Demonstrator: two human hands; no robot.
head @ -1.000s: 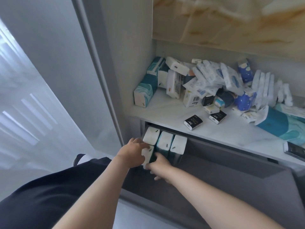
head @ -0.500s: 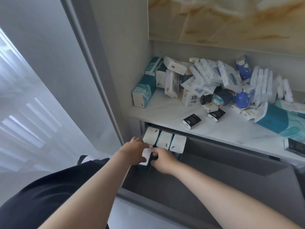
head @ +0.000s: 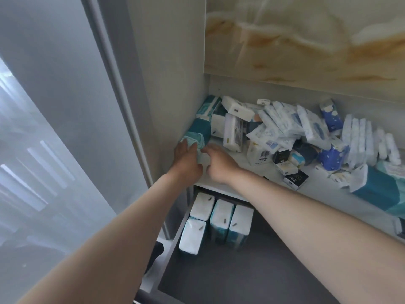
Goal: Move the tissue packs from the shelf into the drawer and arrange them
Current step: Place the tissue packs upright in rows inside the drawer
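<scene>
Shelf grab: my left hand lies flat on the front of the teal pack at far left, right hand beside it, grip unclear, bracketing its bulk for the drawer, where four packs stand.

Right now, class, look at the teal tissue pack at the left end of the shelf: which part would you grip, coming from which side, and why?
Probably its near end, from the front of the shelf, one hand on each long side. The teal tissue pack lies lengthwise against the side wall with other packs crowding behind and right, so only that end is free.
</scene>
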